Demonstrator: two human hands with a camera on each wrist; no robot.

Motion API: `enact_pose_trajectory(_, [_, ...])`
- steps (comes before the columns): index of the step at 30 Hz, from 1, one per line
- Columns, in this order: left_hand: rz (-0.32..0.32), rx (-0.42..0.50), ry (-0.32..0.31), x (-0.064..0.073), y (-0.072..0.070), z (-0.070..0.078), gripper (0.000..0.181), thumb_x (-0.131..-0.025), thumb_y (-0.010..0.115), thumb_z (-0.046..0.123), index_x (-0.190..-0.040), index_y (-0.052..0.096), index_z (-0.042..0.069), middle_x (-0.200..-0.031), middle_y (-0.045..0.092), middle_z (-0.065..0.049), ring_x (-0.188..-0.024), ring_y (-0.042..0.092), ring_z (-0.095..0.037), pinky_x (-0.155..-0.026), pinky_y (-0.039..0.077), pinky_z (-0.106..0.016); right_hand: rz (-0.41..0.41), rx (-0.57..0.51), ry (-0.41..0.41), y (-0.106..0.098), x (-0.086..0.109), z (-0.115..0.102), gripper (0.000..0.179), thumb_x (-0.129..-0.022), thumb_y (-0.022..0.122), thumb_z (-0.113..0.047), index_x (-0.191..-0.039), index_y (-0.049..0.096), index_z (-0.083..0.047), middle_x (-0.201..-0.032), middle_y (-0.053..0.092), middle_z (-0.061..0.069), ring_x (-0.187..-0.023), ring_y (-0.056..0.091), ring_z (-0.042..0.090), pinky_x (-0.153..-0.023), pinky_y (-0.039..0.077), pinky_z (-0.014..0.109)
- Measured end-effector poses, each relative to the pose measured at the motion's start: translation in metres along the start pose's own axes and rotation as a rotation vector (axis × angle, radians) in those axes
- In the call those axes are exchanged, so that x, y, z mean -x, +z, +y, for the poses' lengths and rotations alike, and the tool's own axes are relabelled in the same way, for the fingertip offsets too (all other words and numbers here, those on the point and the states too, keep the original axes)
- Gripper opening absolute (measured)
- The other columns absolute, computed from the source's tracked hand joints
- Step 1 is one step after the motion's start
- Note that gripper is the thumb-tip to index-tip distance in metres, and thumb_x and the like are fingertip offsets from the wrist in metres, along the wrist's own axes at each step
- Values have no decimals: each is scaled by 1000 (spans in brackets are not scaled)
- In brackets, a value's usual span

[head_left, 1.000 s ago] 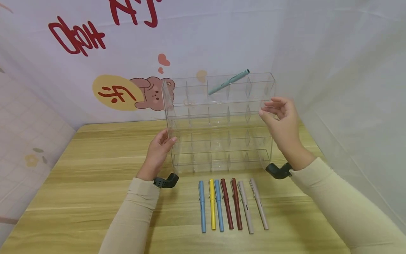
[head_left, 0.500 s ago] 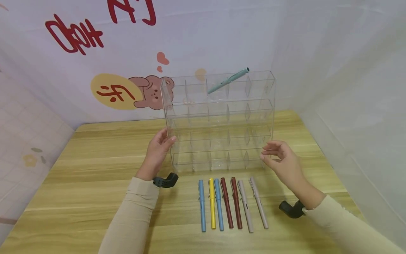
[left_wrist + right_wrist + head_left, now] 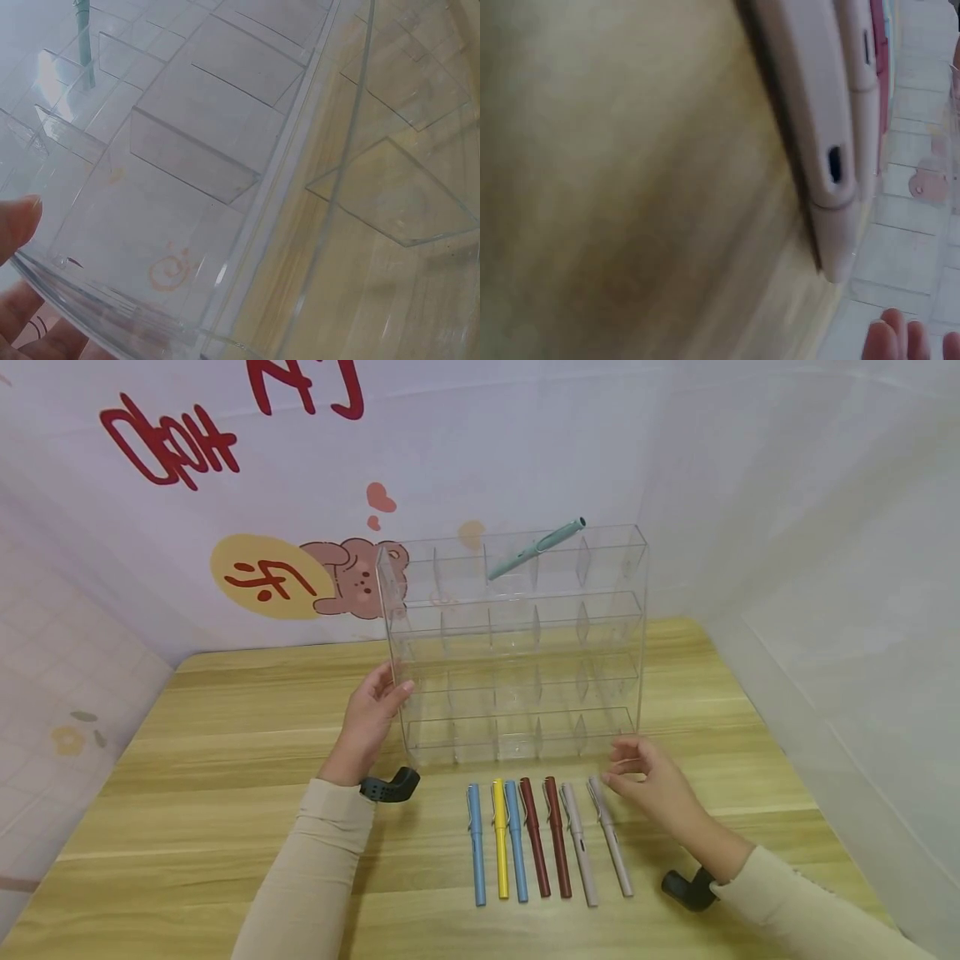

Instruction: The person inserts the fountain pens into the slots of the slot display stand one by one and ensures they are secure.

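A clear acrylic pen rack (image 3: 517, 693) with several divided tiers stands upright on the table. My left hand (image 3: 369, 718) grips its left side panel, thumb in front and fingers behind, as the left wrist view also shows. A teal pen (image 3: 536, 550) lies slanted across the dividers of the top tier. My right hand (image 3: 648, 785), fingers loosely bent and holding nothing, is beside the cap end of the rightmost pale pinkish-grey pen (image 3: 613, 843). In the right wrist view its fingertips (image 3: 881, 341) are apart from that pen (image 3: 810, 105).
Left of that pen, in a row before the rack, lie another pale pen (image 3: 580, 847), two dark red pens (image 3: 536, 839), a blue pen (image 3: 516, 843), a yellow pen (image 3: 500, 843) and another blue pen (image 3: 477, 847). A printed white cloth (image 3: 525, 452) hangs behind the wooden table (image 3: 247, 777).
My right hand has come down from the rack's upper right side to the rightmost pen's cap end. The left hand keeps its grip on the rack; the pens have not moved.
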State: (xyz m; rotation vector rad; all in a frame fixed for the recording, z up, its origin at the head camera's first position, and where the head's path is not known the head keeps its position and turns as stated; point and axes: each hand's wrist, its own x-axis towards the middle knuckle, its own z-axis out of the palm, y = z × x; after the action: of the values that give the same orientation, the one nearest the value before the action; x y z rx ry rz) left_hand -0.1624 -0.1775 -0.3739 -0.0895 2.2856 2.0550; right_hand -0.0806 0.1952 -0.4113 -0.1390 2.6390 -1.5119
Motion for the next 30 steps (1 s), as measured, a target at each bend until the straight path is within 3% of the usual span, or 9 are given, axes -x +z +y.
enact_pose_trajectory(9, [-9,2,4,1,0,-1,57,-98,57,22,-149,34,11,-150,38,-8,-136,38,-22,-109,33,-44,-77,68,86,8,0,7,48,-84,72,-7,-125,51,7,-110,60,22,-100,62,37,-77,55,39])
enact_pose_trajectory(17, [-13,-5,10,1,-1,-2,58,-98,57,23,-150,34,12,-151,37,-8,-137,36,-22,-109,33,-44,-127,135,104,12,-2,8,50,-81,73,-8,-124,51,7,-103,62,16,-99,62,36,-75,54,39])
enact_pose_trajectory(23, [-7,-17,9,1,-1,-1,57,-98,57,23,-149,34,12,-151,38,-9,-138,36,-22,-109,33,-45,-174,215,95,14,-4,2,55,-77,79,-13,-122,54,7,-99,64,14,-90,62,27,-74,52,40])
enact_pose_trajectory(26, [0,-19,8,1,-1,-1,56,-98,57,22,-149,35,12,-151,37,-9,-137,36,-23,-109,32,-45,-193,236,85,15,-5,0,54,-76,79,-13,-120,55,6,-100,65,15,-90,61,27,-76,52,44])
enact_pose_trajectory(30, [6,-17,5,1,0,0,55,-98,57,21,-148,36,11,-150,38,-9,-137,36,-24,-109,32,-46,-219,254,95,17,-7,0,50,-77,78,-10,-119,57,6,-98,65,14,-87,61,25,-74,52,40])
